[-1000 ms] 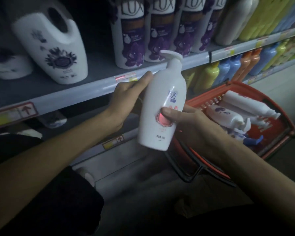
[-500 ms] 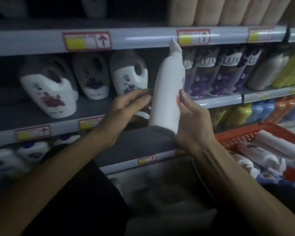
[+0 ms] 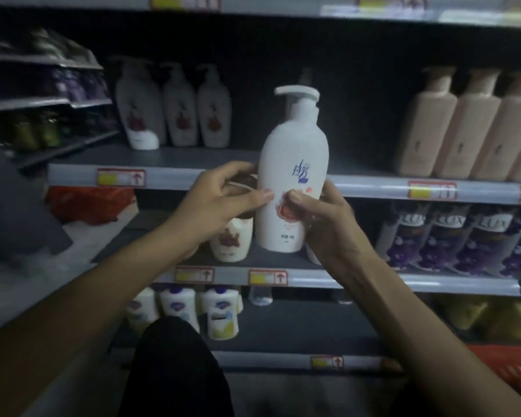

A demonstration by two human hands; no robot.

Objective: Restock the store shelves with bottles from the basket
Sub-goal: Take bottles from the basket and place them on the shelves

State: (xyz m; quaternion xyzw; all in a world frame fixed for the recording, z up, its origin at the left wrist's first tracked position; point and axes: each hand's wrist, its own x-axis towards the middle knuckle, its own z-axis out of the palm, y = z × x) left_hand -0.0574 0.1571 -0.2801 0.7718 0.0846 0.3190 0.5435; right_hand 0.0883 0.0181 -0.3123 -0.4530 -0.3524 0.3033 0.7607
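pump bottle (image 3: 292,176) before shelf (image 3: 370,185), basket (image 3: 512,374) right

A white pump bottle (image 3: 292,164) stood upright at the centre of the frame, held in the air in front of the shelves. Its rounded body narrowed to a neck topped by a flat pump head, with the spout pointing left. Blue script sat on the front, a red flower below it, and small dark print near the base. The left hand (image 3: 220,203) gripped its left side and the right hand (image 3: 322,218) its right side, both thumbs resting on the front by the flower. A grey shelf (image 3: 373,185) with a pale front rail and red-and-yellow tags crossed the middle of the frame behind it, and a lower shelf (image 3: 403,281) ran beneath. The red basket (image 3: 512,374) showed only as a blurred corner at the lower right edge.
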